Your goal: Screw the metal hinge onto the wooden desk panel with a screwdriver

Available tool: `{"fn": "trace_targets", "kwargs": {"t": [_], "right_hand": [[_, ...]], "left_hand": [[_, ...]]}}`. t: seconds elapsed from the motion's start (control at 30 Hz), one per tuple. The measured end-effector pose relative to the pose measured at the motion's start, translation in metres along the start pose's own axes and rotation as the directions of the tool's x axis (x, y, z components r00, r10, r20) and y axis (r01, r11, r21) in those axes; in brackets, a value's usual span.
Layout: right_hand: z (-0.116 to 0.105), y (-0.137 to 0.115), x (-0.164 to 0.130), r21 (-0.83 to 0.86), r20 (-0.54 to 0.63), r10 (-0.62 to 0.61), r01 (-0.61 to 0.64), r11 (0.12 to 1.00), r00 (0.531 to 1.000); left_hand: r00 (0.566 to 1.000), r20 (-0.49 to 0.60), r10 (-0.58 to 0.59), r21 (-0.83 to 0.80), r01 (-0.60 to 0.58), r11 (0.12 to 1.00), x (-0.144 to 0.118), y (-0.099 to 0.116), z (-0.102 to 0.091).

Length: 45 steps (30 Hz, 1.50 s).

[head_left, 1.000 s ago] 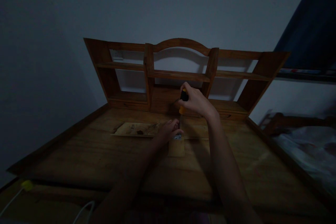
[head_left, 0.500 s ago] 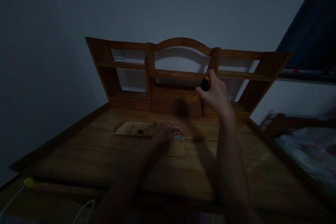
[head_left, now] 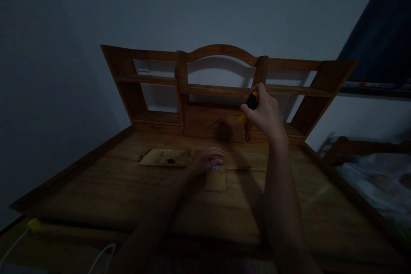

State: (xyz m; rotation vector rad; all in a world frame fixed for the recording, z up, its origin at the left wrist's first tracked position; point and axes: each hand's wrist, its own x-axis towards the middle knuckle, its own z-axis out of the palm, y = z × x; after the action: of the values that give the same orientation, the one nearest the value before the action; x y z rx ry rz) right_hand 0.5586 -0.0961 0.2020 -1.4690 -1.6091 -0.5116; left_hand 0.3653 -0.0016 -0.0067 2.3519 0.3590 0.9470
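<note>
My right hand [head_left: 268,113] is raised above the desk, its fingers closed round the black and yellow handle of a screwdriver [head_left: 252,102]. The thin shaft points down and to the left. On the desktop, my left hand [head_left: 207,159] is bent over a small silver metal hinge [head_left: 217,166], its fingertips pressing at the hinge's far edge. The hinge lies where a small wooden block [head_left: 215,180] meets a long wooden strip [head_left: 163,157]. My left fingers partly cover the hinge and the strip.
The wooden desktop [head_left: 128,192] has a shelf unit [head_left: 221,90] along its back edge, against the wall. A white cable [head_left: 104,254] and a yellow object [head_left: 34,224] are at the lower left. Beyond the right edge lies pale bedding [head_left: 375,180].
The view has shifted slightly. My left fingers have moved a little over the hinge, showing more of its plate. My right hand still holds the screwdriver at about the same height.
</note>
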Motion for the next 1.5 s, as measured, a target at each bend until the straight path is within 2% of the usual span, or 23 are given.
{"fn": "trace_targets", "kwargs": {"t": [0.17, 0.43, 0.6, 0.8, 0.97, 1.1, 1.23, 1.37, 1.5], "right_hand": [[-0.003, -0.001, -0.001, -0.03, 0.012, 0.024, -0.024, 0.999, 1.0], [-0.005, 0.0, -0.001, -0.011, 0.023, 0.031, -0.031, 0.999, 0.999], [-0.005, 0.0, -0.001, -0.005, 0.023, 0.03, -0.03, 1.0, 0.999], [-0.003, 0.004, -0.002, -0.023, 0.031, 0.025, -0.024, 0.999, 0.999], [-0.003, 0.008, -0.002, -0.056, 0.077, 0.016, -0.011, 0.998, 0.997], [-0.002, 0.015, -0.002, -0.088, 0.18, 0.034, -0.019, 0.996, 0.983], [0.004, 0.025, -0.003, -0.101, 0.37, 0.05, -0.013, 0.995, 0.928], [0.012, 0.033, -0.004, -0.112, 0.513, 0.069, -0.013, 0.994, 0.856], [0.015, 0.038, -0.003, -0.143, 0.528, 0.118, -0.049, 0.988, 0.841]], "left_hand": [[0.984, 0.099, -0.145, -0.096, 0.155, 0.983, -0.002, 0.004, -0.004], [0.978, 0.074, -0.196, -0.158, 0.205, 0.966, -0.002, 0.002, -0.001], [0.983, 0.046, -0.178, -0.21, 0.183, 0.96, -0.002, -0.004, 0.002], [0.982, -0.027, -0.188, -0.084, 0.185, 0.979, 0.0, 0.002, 0.003], [0.982, -0.025, -0.186, -0.051, 0.184, 0.981, -0.001, 0.002, 0.0], [0.984, 0.048, -0.174, -0.118, 0.179, 0.977, -0.001, -0.002, -0.004], [0.978, 0.123, -0.166, -0.227, 0.19, 0.955, -0.002, -0.004, -0.003], [0.978, 0.106, -0.182, -0.254, 0.203, 0.946, -0.002, -0.004, -0.002], [0.981, 0.036, -0.19, -0.146, 0.193, 0.97, 0.0, 0.002, -0.002]]}}
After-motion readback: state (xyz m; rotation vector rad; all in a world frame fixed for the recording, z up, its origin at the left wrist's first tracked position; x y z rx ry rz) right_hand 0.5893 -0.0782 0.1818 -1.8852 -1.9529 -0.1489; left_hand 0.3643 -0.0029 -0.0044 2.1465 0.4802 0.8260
